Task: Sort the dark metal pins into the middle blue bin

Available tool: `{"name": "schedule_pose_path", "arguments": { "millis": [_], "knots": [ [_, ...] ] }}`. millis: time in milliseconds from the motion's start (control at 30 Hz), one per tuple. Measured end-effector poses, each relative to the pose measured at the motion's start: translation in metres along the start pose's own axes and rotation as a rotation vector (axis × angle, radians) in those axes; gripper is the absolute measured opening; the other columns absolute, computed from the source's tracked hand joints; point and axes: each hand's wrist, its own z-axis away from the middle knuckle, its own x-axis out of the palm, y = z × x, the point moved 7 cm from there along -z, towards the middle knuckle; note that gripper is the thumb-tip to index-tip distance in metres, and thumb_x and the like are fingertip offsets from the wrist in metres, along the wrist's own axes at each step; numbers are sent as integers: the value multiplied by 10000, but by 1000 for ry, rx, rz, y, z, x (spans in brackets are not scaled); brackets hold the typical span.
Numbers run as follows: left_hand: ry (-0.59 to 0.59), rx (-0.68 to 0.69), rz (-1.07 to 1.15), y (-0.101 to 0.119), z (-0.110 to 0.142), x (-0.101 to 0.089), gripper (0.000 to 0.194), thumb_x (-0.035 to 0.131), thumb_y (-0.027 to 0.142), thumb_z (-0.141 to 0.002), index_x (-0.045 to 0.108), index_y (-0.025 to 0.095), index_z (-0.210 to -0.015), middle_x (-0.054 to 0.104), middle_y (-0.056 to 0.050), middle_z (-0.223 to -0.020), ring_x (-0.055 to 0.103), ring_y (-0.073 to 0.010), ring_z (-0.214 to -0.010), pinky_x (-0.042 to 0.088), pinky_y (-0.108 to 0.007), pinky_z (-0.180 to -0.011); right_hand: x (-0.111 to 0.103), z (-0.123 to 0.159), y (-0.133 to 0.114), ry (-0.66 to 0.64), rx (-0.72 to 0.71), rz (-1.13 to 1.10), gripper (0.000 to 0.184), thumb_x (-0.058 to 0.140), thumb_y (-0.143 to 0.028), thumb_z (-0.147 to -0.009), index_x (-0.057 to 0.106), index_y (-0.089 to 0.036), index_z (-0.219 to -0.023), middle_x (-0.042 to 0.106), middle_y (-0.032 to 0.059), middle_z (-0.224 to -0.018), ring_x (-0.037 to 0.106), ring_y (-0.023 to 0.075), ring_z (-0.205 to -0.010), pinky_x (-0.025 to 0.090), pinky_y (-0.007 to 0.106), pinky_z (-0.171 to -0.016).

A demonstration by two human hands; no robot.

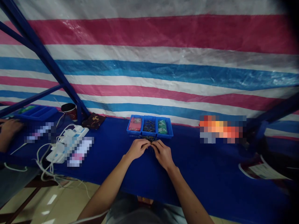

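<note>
My left hand [137, 148] and my right hand [163, 152] rest close together on the blue table cover [198, 168], fingers curled and pinched over a small heap of thin dark pins [149, 138]. What the fingertips hold is too small to name. Just beyond the hands stand three small blue bins side by side: the left bin [135, 124] holds red pieces, the middle bin [149, 126] holds dark pins, the right bin [163, 127] holds green pieces.
Another person's hand [9, 128] lies at the far left by a blue tray [37, 112]. A white power strip with cables [67, 141], a dark cup [69, 110] and a dark pouch [94, 120] sit left. Papers [263, 169] lie right. A striped tarp hangs behind.
</note>
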Motion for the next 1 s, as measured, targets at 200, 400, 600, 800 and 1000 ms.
{"name": "schedule_pose_path", "arguments": {
  "millis": [200, 400, 600, 800, 1000],
  "knots": [
    [17, 2, -9, -1, 1, 0, 266, 501, 281, -1001, 723, 166, -906, 670, -36, -786, 610, -140, -721, 458, -240, -727, 0, -2, -1, -43, 15, 43, 224, 427, -276, -1042, 647, -237, -1055, 661, 46, -977, 659, 150, -801, 446, 239, -682],
    [36, 20, -10, 0, 2, 1, 274, 509, 297, -1001, 744, 170, -939, 686, -45, -813, 625, -145, -735, 472, -246, -730, 2, -1, -1, -73, 30, 56, 248, 388, -267, -1051, 623, -227, -984, 637, 40, -936, 627, 143, -760, 407, 243, -657],
    [36, 56, -27, 7, 2, 0, 282, 505, 291, -1006, 753, 171, -943, 691, -47, -812, 621, -141, -725, 468, -246, -714, 6, 0, 4, -68, 64, 37, 342, 321, -283, -1061, 537, -208, -807, 581, 16, -756, 549, 138, -637, 355, 250, -624],
    [37, 85, -52, 9, 2, 3, 298, 496, 302, -1009, 759, 175, -949, 686, -48, -789, 616, -143, -719, 468, -251, -716, 5, 0, 8, -14, 109, -9, 453, 327, -368, -1065, 485, -204, -674, 532, -5, -607, 475, 125, -521, 292, 268, -567],
    [54, 58, -26, 8, 3, 3, 296, 501, 309, -1001, 745, 168, -909, 686, -51, -778, 615, -146, -707, 465, -253, -708, 1, 1, 14, 35, 169, -67, 509, 368, -429, -1052, 485, -200, -613, 494, -13, -545, 448, 120, -486, 289, 266, -529]
  ]
}}
